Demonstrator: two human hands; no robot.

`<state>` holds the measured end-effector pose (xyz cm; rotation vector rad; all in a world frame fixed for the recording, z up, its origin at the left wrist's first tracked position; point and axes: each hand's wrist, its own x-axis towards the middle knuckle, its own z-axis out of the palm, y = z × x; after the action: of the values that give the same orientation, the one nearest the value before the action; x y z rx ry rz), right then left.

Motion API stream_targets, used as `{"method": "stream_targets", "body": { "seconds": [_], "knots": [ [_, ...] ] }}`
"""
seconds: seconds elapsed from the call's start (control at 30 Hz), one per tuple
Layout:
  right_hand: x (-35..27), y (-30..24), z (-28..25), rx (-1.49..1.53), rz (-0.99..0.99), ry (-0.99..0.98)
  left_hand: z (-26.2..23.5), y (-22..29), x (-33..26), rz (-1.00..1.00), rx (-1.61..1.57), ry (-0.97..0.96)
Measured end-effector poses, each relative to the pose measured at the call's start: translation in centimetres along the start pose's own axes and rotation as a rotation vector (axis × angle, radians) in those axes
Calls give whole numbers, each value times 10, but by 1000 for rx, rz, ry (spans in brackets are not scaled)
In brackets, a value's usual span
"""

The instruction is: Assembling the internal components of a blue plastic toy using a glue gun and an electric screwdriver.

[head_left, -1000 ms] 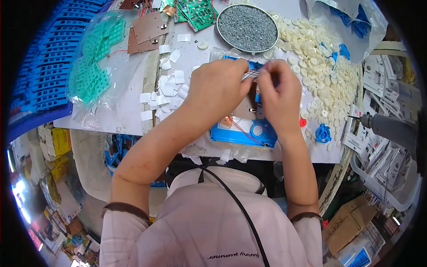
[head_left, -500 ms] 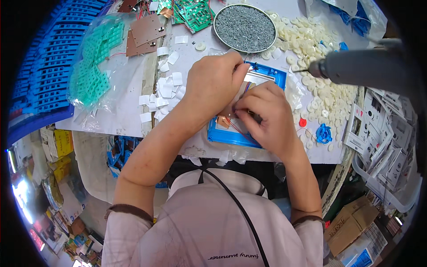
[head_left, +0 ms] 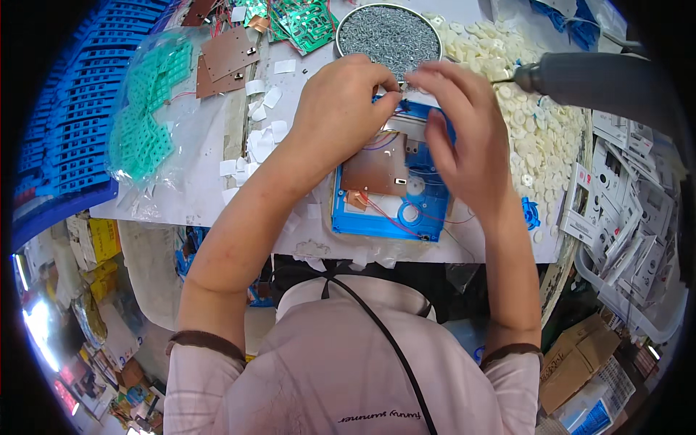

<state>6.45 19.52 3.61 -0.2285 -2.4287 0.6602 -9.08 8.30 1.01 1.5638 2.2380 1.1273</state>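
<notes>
A blue plastic case lies open on the table in front of me. A brown circuit board sits in it, with thin coloured wires and a piece of copper foil. At the case's far edge my left hand is closed, thumb against the curled fingers; what they pinch is hidden. Over the case's right side reaches my right hand, thumb and fingers apart. Its fingertips are beside the near rim of a round dish full of small metal screws.
A dark power screwdriver juts in from the right, above a heap of cream plastic discs. White paper pieces, brown boards, green circuit boards and bagged green grid parts lie left and far. A blue basket stands leftmost.
My right hand has risen off the board toward the screw dish and its fingers have spread, uncovering the board and the case's right side. My left hand stays at the far edge.
</notes>
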Motion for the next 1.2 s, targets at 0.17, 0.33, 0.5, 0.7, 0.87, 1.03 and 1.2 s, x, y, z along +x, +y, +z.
{"method": "stream_targets", "body": {
  "seconds": [0.17,0.33,0.5,0.7,0.87,1.03,1.2],
  "knots": [
    [10,33,6,-125,-60,-102,3,-3,-4,212,-91,93],
    [7,26,-12,-139,-75,-135,-6,-5,-9,281,-91,50],
    [-4,10,-18,-64,3,-175,-3,-7,-12,77,-320,-9],
    [-14,2,-9,-295,7,-151,-11,1,-7,239,-76,-100],
    [-22,-20,-3,-321,-32,-308,-8,8,1,366,126,-194],
    [-35,-29,-11,-256,2,-351,-8,10,13,482,188,-341],
    [-55,-31,-11,-129,122,-199,-14,22,23,596,288,-503]
  ]
}}
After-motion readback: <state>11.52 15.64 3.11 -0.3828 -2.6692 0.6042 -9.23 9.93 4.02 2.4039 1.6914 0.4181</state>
